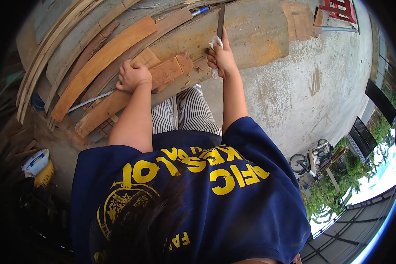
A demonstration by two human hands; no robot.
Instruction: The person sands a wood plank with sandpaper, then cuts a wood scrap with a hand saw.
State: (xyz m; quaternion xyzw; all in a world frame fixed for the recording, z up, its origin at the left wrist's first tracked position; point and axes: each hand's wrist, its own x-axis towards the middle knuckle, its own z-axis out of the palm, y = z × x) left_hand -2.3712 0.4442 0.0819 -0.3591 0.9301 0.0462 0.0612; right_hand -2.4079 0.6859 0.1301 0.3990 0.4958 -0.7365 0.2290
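Note:
My left hand (134, 77) is closed over the edge of a curved reddish-brown wooden piece (167, 71), pressing it against the workbench board. This piece lies slanted, its rounded end (185, 64) to the right of the hand. My right hand (223, 59) is wrapped round the handle of a long, flat, dark metal tool (221, 20), which looks like a file. White cloth or wrapping (215, 42) shows at its handle. The tool points away from me above the board, apart from the wooden piece.
A wide stained board (264, 33) forms the work surface. Several curved wooden strips (105, 66) lie at the left, with a saw-like toothed blade (90, 100) among them. A blue marker (200, 11) lies at the back. A red plastic stool (341, 9) and a motorbike (314, 160) stand to the right.

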